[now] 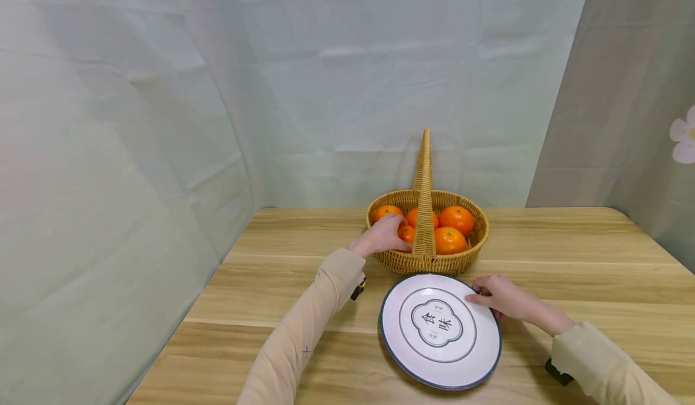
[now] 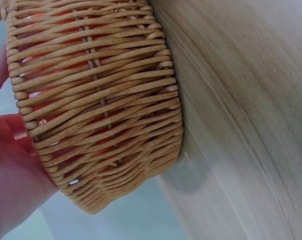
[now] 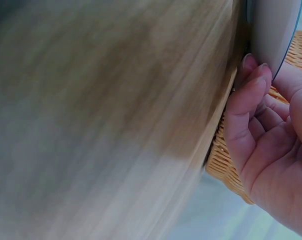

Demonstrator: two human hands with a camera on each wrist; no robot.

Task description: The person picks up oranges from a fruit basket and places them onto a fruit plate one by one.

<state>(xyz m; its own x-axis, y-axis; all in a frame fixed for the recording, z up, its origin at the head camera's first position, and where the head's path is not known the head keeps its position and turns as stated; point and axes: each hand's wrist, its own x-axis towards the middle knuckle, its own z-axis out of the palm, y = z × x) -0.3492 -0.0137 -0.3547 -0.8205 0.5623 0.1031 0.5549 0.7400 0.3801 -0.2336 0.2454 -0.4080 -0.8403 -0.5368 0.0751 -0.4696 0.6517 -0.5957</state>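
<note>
A wicker basket [image 1: 426,265] with a tall handle holds several tangerines [image 1: 457,219]. My left hand [image 1: 384,235] reaches over its left rim, thumb and fingers curved around a tangerine [image 1: 406,233] near the handle. From the left wrist, the basket's woven side [image 2: 101,100] hides most of that grip; part of the hand [image 2: 16,175] shows beside the rim. In front of the basket is a white plate [image 1: 441,366] with a dark blue rim and printed characters. My right hand [image 1: 505,298] pinches its right edge, thumb on top and fingers beneath, as the right wrist view shows [image 3: 276,125].
A wooden table [image 1: 260,320] lies beneath everything. Pale cloth [image 1: 347,91] hangs behind and to the left, with a greyish cloth [image 1: 613,103] on the right. The basket handle [image 1: 425,200] rises between the tangerines, close to the left hand.
</note>
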